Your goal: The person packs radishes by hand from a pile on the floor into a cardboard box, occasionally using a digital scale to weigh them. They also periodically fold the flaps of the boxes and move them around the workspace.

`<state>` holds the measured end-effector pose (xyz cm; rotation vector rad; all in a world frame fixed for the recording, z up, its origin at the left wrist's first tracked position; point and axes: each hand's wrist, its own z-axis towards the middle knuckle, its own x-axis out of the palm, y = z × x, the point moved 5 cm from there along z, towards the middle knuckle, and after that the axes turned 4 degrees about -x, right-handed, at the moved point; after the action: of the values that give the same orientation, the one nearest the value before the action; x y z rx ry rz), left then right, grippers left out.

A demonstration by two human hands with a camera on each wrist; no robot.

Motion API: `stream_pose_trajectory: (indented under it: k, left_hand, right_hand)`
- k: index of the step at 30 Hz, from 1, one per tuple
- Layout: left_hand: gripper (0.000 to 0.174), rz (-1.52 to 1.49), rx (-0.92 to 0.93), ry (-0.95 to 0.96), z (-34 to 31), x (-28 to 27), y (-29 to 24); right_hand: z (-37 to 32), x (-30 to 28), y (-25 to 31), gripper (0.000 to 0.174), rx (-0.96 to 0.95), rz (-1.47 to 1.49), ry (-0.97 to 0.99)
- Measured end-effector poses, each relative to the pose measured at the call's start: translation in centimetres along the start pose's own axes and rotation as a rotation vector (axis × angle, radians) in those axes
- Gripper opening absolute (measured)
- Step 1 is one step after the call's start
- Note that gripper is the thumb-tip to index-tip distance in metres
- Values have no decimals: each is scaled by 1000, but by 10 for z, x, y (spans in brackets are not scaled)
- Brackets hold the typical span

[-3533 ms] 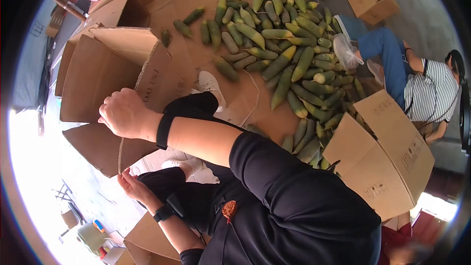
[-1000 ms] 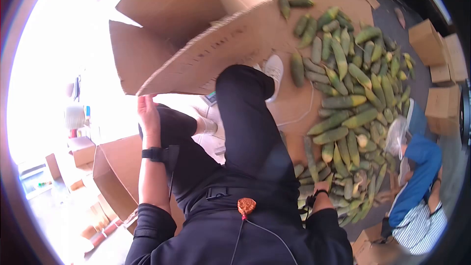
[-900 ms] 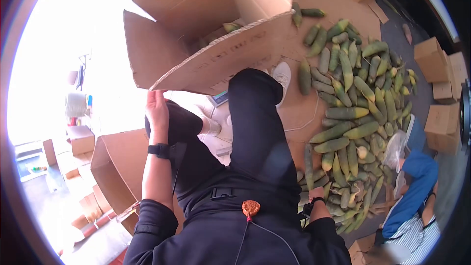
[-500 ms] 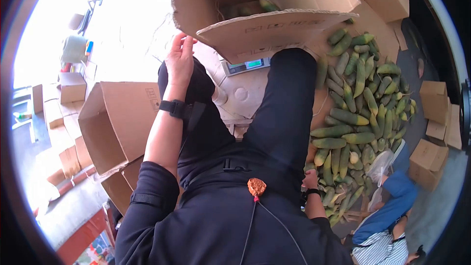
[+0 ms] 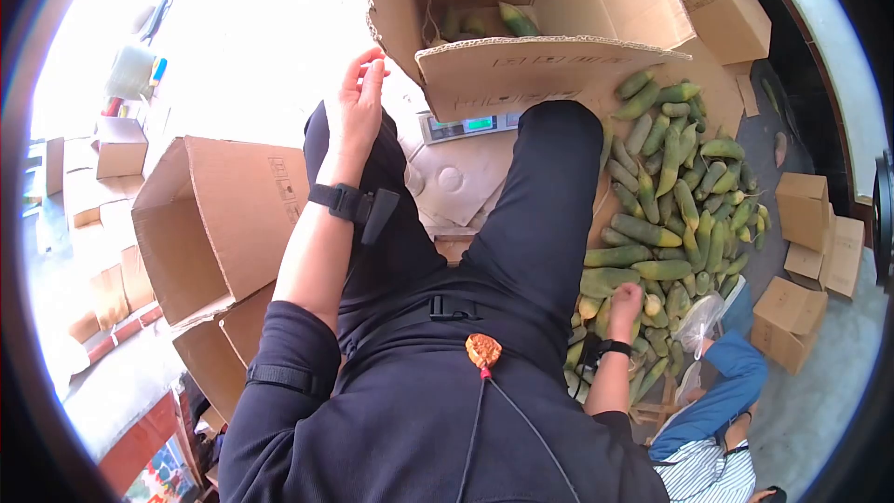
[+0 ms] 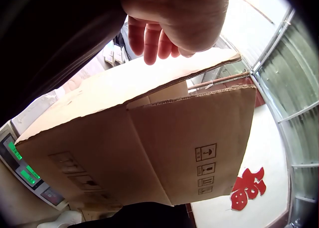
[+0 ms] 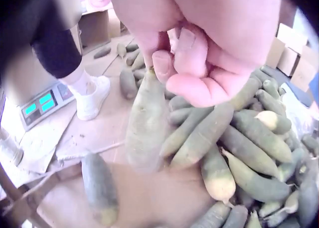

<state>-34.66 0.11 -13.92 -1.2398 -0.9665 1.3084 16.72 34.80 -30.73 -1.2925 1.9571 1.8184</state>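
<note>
In the head view an open cardboard box (image 5: 549,70) stands in front of the knees, with a few green radishes (image 5: 519,20) inside. My left hand (image 5: 358,107) is at the box's near left corner, fingers loosely bent and gripping nothing; in the left wrist view these fingers (image 6: 151,44) hang above a flap (image 6: 149,81). Over the heap of radishes (image 5: 689,168) on my right is my right hand (image 5: 624,312). The right wrist view shows its fingers curled, pinching the thin end of a long pale-green radish (image 7: 146,123) that hangs down.
A scale (image 5: 466,126) with a lit green display sits beneath the box's near side. Another open box (image 5: 242,214) stands at the left. At the lower right sits a person in blue trousers (image 5: 722,391) beside the heap. Small boxes (image 5: 787,317) lie at the far right.
Earlier both hands were at the box on the left, a strand between them. My right hand has since moved to the heap and shifted forward over it. The view has swung round; my left hand stays beside the box.
</note>
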Motion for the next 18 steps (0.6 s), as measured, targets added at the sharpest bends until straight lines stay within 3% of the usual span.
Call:
stream_pose_trajectory:
  k: [1,3,6,11,13,15,17,18]
  left_hand:
    - [27,19,1,14,-2,-1,1]
    - [28,34,11,38,-3,0,-1]
    - [35,73,-5,73,-4,-1,-2]
    - [29,96,-11,103,-3,1,2]
    - [29,133,-6,107,-4,1,-4]
    - [29,135,14,109,-4,3,-7]
    - [29,142,30,111,-4,4,-8]
    - [28,134,8,108,-4,4,-7]
  right_hand:
    - [11,-10,16,8,60,149,-41]
    - [6,-31,136,7,57,294,-110]
    - [12,-74,248,9,-271,411,-183]
    - [-3,-137,411,5,-757,685,-366]
    - [5,-153,452,13,-974,857,-181]
    - [8,-152,495,21,-1063,943,-187]
    - [30,-146,523,22,-1240,1111,265]
    - [31,-129,533,20,-1158,1144,172]
